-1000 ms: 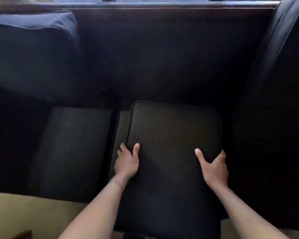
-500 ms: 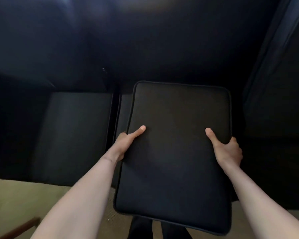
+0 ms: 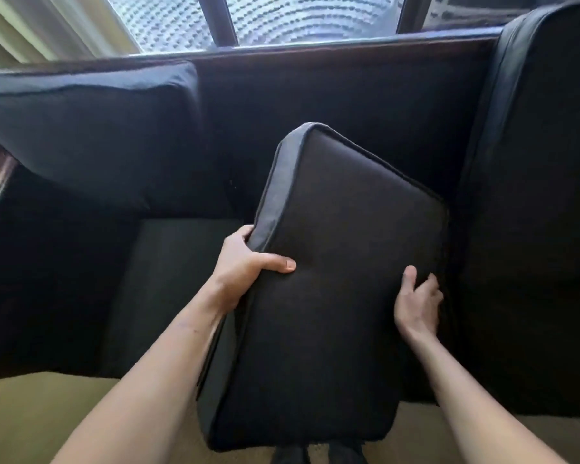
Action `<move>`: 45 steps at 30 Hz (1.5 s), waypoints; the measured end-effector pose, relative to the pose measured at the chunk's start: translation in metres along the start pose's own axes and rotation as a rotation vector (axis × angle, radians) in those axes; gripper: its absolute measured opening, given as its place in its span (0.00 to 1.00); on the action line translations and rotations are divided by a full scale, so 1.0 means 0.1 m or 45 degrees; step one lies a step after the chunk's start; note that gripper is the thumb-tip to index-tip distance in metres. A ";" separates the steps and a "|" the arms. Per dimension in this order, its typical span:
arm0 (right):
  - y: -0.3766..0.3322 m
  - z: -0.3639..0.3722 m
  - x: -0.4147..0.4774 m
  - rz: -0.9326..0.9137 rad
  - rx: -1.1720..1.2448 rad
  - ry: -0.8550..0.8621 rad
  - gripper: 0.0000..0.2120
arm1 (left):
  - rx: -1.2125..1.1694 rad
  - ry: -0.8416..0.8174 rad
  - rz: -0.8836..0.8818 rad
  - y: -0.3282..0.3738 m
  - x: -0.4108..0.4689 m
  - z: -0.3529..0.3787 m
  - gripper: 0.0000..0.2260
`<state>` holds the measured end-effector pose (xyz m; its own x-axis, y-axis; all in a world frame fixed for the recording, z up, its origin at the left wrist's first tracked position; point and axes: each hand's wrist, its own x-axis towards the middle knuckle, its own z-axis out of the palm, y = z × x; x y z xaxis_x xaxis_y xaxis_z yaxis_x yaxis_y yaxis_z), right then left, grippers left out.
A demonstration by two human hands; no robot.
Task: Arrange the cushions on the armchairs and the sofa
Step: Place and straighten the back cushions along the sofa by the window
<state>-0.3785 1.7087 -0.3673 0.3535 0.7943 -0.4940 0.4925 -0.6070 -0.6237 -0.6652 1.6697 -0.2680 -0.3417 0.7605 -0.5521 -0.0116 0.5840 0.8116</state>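
Observation:
A flat black seat cushion (image 3: 335, 289) with piped edges is lifted off the dark sofa (image 3: 315, 102) and tilted, its far end up and leaning right. My left hand (image 3: 245, 266) grips its left edge, thumb on top. My right hand (image 3: 417, 303) holds its right edge, fingers curled behind. Another seat cushion (image 3: 168, 289) lies flat on the sofa's left half. A dark back cushion (image 3: 91, 128) leans against the backrest at the left, and a second back cushion (image 3: 543, 145) stands at the right.
A window (image 3: 282, 18) with dark frames runs behind the sofa, with a pale curtain (image 3: 47, 25) at the far left. Beige carpet (image 3: 41, 420) lies in front of the sofa. My dark shoes (image 3: 315, 455) show at the bottom edge.
Both hands went from resting on the cushion's sides to gripping them. The cushion has come up off the seat and tilted right, and my view has risen to show the window.

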 end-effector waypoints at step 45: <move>-1.18 -0.86 -0.26 -0.484 0.228 0.313 0.25 | 0.477 0.820 0.147 0.05 -0.52 -0.79 0.25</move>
<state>-0.3773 1.7616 -0.2292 0.3630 0.9294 -0.0670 0.4860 -0.2502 -0.8374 -0.7221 1.6107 -0.2199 -0.8047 0.5735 -0.1535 0.3386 0.6557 0.6748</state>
